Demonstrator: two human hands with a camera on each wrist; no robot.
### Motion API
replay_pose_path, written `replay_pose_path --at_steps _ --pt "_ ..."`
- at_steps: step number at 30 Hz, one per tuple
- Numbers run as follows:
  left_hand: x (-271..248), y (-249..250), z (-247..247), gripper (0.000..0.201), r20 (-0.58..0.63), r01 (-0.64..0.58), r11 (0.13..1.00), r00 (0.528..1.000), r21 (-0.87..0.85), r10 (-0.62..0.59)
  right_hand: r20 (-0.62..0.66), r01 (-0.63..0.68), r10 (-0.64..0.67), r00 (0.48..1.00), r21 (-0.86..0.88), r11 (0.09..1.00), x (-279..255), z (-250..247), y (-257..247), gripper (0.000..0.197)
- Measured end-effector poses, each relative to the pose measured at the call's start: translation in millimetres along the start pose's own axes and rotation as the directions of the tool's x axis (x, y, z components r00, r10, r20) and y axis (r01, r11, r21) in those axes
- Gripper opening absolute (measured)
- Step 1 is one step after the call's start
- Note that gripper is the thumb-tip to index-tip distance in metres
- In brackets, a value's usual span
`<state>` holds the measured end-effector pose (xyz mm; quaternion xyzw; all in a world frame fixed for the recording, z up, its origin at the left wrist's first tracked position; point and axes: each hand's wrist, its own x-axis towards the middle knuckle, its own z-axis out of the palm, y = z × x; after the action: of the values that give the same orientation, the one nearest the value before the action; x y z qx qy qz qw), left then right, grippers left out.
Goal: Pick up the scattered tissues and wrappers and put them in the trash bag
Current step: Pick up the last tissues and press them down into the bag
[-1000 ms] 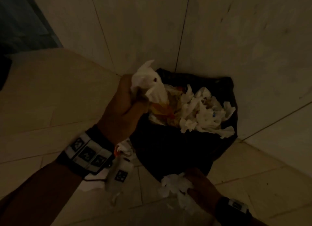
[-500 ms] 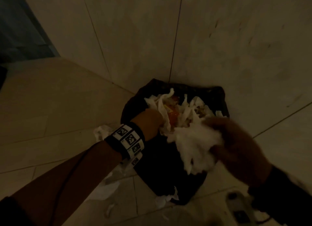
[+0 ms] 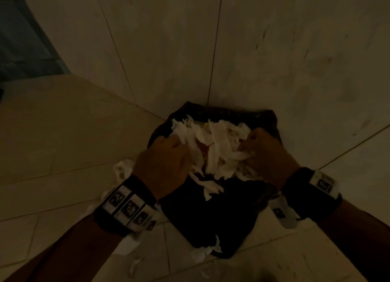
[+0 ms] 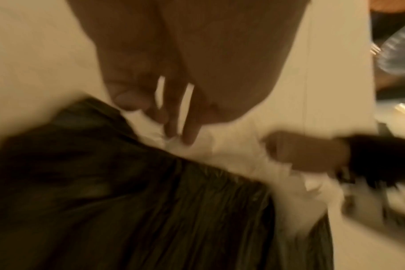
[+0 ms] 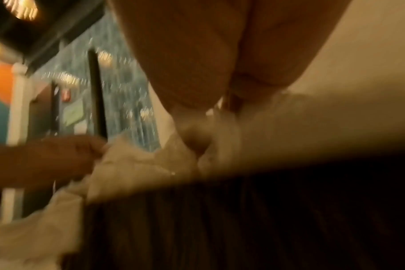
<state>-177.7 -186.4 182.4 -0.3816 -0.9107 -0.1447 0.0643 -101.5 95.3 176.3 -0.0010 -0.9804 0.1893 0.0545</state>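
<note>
A black trash bag [image 3: 211,218] stands on the floor against the wall, heaped with white tissues [image 3: 219,146] and a bit of orange wrapper. My left hand [image 3: 164,161] is at the bag's left rim. In the left wrist view its fingers [image 4: 180,127] reach down fairly straight and press on the tissues. At the bag's right rim, my right hand [image 3: 263,153] has its fingers curled into a clump of tissue [image 5: 173,160]. Loose tissues lie on the floor left of the bag [image 3: 122,170] and at its front [image 3: 202,253].
The bag sits where the tiled wall [image 3: 232,49] meets the tiled floor [image 3: 52,144]. More tissue [image 3: 126,246] and small scraps [image 3: 133,265] lie under my left forearm. A dark blue surface [image 3: 19,39] shows at the upper left.
My right hand lifted a tissue clump from the floor and brought it onto the bag's pile. My left hand dropped from above the bag and now presses into the tissues.
</note>
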Motion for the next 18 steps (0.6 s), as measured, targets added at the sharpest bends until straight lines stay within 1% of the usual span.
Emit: replay_pose_path --at_steps 1,2,3,4,5,6,7,8,9,10,11,12,13,14,15,16,17,18 --pt "-12.5 -3.8 -5.1 0.032 -0.094 0.009 0.996 0.995 -0.085 -0.017 0.099 0.007 -0.009 0.995 0.021 1.000 -1.1 9.0 0.6 0.021" --pt "-24.6 -9.7 -7.0 0.028 -0.152 0.025 0.989 0.987 -0.145 -0.048 0.173 0.021 -0.030 0.985 0.051 0.998 -2.1 13.2 -1.2 0.015" --pt "-37.1 -14.9 -7.7 0.027 -0.177 0.054 0.982 0.980 -0.180 -0.086 0.217 0.036 -0.051 0.975 0.074 0.997 -2.2 15.4 -0.8 0.007" --pt "-49.6 -20.5 -6.2 0.028 -0.180 0.089 0.977 0.976 -0.194 -0.124 0.248 0.046 -0.064 0.967 0.079 0.996 -2.7 15.4 -0.9 0.011" --pt "-62.6 -27.5 -1.7 0.030 -0.173 0.125 0.974 0.972 -0.189 -0.158 0.279 0.041 -0.059 0.959 0.069 0.997 -3.5 14.3 -1.0 0.024" --pt "-75.8 -35.2 4.3 0.033 -0.157 0.164 0.972 0.969 -0.169 -0.190 0.323 0.036 -0.055 0.945 0.062 0.997 -3.8 12.3 -2.8 0.032" --pt "-90.5 -46.3 14.8 0.036 -0.117 0.208 0.968 0.967 -0.142 -0.225 0.371 0.026 -0.051 0.927 0.074 0.997 -5.2 10.8 -5.1 0.031" --pt "-105.3 -58.0 26.7 0.041 -0.048 0.264 0.959 0.962 -0.100 -0.270 0.430 0.005 -0.040 0.902 0.083 0.997 -6.6 7.7 -8.7 0.027" --pt "-119.6 -70.1 39.3 0.049 0.049 0.321 0.946 0.947 -0.049 -0.319 0.488 -0.046 0.002 0.873 0.080 0.996 -8.2 4.8 -11.5 0.029" --pt "-135.4 -82.2 53.9 0.059 0.153 0.375 0.927 0.915 0.013 -0.372 0.519 -0.099 0.041 0.854 0.084 0.992 -10.4 1.5 -14.7 0.035" --pt "-152.2 -93.2 68.8 0.067 0.271 0.427 0.901 0.861 0.076 -0.431 0.512 -0.126 0.049 0.858 0.117 0.985 -12.2 0.4 -16.7 0.038" --pt "-169.4 -100.9 82.2 0.071 0.399 0.476 0.869 0.776 0.137 -0.488 0.451 -0.102 0.027 0.892 0.143 0.985 -14.3 -0.5 -19.9 0.036" --pt "-186.6 -106.9 95.8 0.074 0.511 0.498 0.847 0.687 0.187 -0.517 0.335 -0.043 -0.002 0.942 0.129 0.991 -16.3 -2.2 -24.0 0.035" --pt "-203.0 -110.1 108.8 0.080 0.606 0.503 0.837 0.603 0.215 -0.518 0.188 0.019 -0.028 0.982 0.048 0.999 -19.4 -5.1 -29.7 0.038" --pt "-216.8 -110.1 119.9 0.085 0.683 0.496 0.836 0.527 0.236 -0.506 0.030 0.051 -0.049 0.998 -0.055 0.997 -23.8 -8.7 -36.2 0.042" --pt "-228.7 -107.2 128.9 0.090 0.742 0.478 0.841 0.461 0.255 -0.487 -0.127 0.073 -0.089 0.988 -0.120 0.990 -30.5 -12.7 -45.4 0.045" --pt "-238.9 -104.6 138.5 0.094 0.780 0.443 0.861 0.436 0.249 -0.449 -0.261 0.116 -0.152 0.953 -0.146 0.982 -39.1 -16.2 -58.2 0.045" --pt "-247.3 -99.1 146.3 0.096 0.803 0.419 0.879 0.430 0.227 -0.412 -0.340 0.177 -0.215 0.916 -0.139 0.974 -48.3 -17.6 -73.6 0.043"
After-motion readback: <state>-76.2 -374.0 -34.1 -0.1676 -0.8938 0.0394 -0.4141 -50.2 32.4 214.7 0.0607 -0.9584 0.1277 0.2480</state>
